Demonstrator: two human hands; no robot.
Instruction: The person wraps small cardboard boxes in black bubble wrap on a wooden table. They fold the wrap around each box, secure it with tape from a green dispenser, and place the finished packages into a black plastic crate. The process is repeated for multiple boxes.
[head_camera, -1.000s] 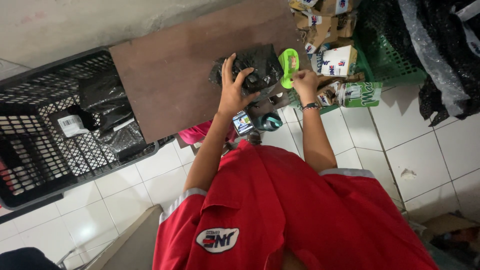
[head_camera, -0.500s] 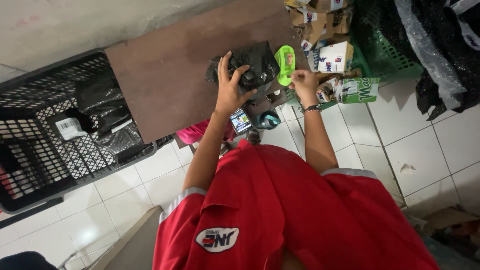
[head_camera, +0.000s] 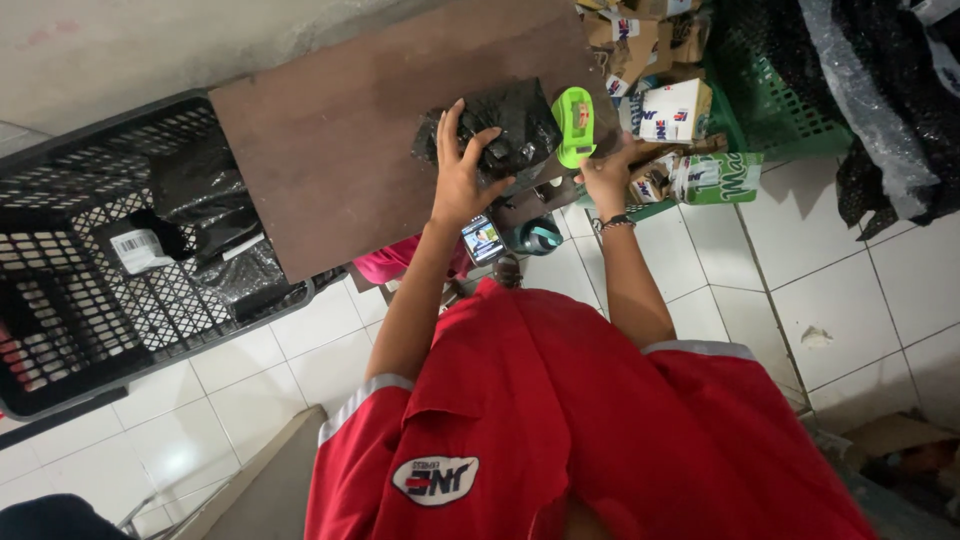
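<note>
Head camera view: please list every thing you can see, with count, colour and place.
black plastic parcel: one, black, on the brown board, under the left hand.
tape dispenser: one, bright green, right of the parcel, at the right hand.
brown board: one, dark brown, top centre.
black crate: one, black, left, holding black bags, one with a white label.
green basket: one, green, top right.
cardboard boxes: several, brown and white, beside the green basket.
phone: one, screen lit, below the board edge.
tiled floor: white.
left hand: fingers spread on the parcel.
right hand: at the dispenser; grip unclear.
</note>
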